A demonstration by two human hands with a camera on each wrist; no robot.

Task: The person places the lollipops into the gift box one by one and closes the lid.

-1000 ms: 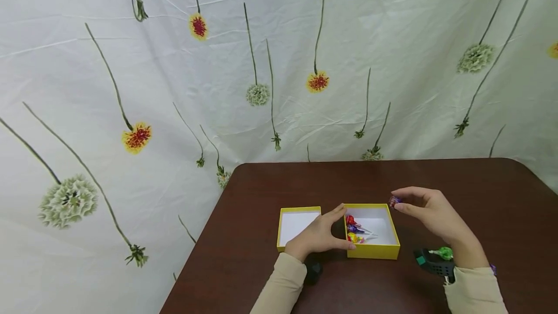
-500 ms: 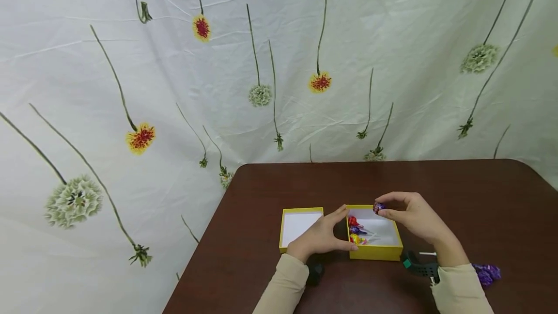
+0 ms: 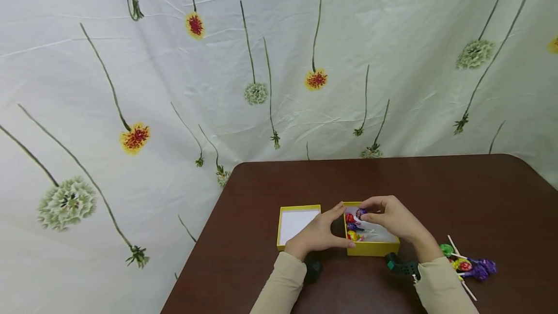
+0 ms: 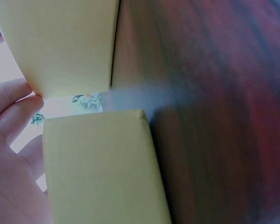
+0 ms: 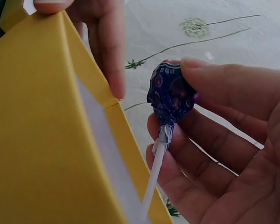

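Right hand (image 3: 392, 217) is pinching a purple-wrapped lollipop (image 3: 360, 213) by its head, holding it over the open yellow box (image 3: 372, 247), above the lollipops lying inside (image 3: 354, 229). Left hand (image 3: 320, 234) is curling thumb and fingers around the box's left wall. The lid (image 3: 298, 224) is lying just beside it on the brown surface (image 3: 436, 188). More lollipops (image 3: 468, 265) are lying near the right forearm.
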